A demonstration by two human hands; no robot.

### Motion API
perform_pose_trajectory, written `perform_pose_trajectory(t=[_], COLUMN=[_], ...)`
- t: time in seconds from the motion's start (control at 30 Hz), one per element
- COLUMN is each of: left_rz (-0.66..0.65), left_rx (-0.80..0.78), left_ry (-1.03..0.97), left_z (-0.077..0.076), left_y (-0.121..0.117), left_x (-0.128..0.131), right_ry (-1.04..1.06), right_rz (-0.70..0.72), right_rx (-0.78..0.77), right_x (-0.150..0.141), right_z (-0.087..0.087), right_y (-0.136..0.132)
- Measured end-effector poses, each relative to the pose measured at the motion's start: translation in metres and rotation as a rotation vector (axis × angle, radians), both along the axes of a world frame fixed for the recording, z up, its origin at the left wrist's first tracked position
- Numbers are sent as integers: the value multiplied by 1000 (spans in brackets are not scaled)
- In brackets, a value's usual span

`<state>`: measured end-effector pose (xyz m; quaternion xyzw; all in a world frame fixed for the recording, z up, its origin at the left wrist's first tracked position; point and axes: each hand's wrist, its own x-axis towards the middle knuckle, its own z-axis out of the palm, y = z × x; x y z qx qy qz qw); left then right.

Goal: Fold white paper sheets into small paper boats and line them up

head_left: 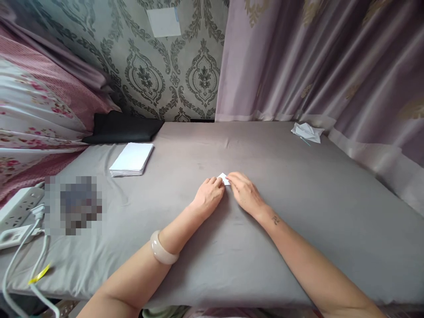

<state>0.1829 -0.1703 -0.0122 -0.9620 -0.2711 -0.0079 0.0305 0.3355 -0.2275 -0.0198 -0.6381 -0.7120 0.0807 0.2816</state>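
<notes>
A small piece of folded white paper (224, 178) lies on the grey cloth in the middle of the table, coming to a point at its far side. My left hand (210, 195) presses on its left side with the fingers curled together. From the right, my right hand (244, 191) has its fingers closed at the paper's right edge. Much of the paper is hidden under the fingers. A pale bangle (162, 249) is around my left forearm.
A stack of white paper (131, 158) sits at the left, before a black folded item (124, 127). Crumpled and folded white papers (307, 131) lie at the far right. A power strip (21, 205) with cables is at the left edge. Curtains (281, 62) hang behind the table.
</notes>
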Motion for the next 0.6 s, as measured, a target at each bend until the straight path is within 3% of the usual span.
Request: perform_pose_trajectory(t=[0.07,0.2,0.4,0.6], left_rz=[57,111,143,222], left_rx=[-11,-81,-133,-158], left_ry=[18,7,-12,18], left_z=[1,1,3,10], left_y=[-8,-17,-15,-17], left_x=[3,6,2,-3], right_ry=[7,-45,-283,-353], right_rz=[66,55,26,-76], right_rx=[-81,-183,-149,-171], right_x=[-14,-25,-25,-21], right_z=[3,3,4,9], right_y=[-6,-13,-16,-18])
